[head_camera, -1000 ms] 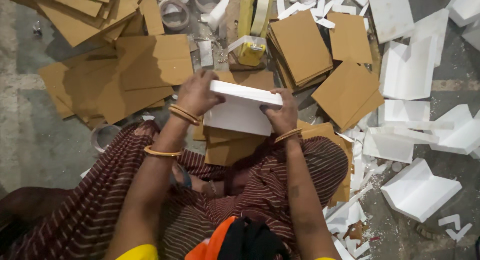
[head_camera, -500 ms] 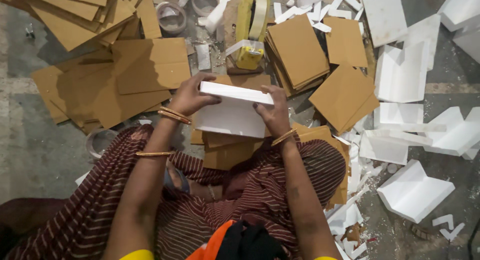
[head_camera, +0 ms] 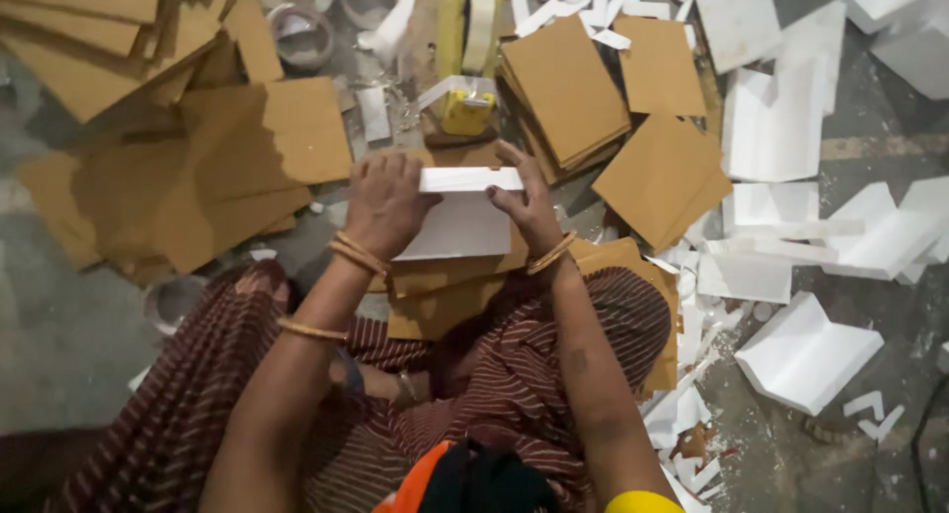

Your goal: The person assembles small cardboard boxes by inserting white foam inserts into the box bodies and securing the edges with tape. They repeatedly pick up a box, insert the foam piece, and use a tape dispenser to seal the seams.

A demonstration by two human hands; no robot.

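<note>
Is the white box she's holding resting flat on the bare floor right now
No, the white box is held between the left hand and right hand, above brown cardboard sheets over the lap.

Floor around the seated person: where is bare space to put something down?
Bare grey floor lies at the left, below the brown card sheets. A smaller patch lies lower right, beyond the white folded piece. Ahead of both hands, card stacks and white scraps crowd the floor.
</note>
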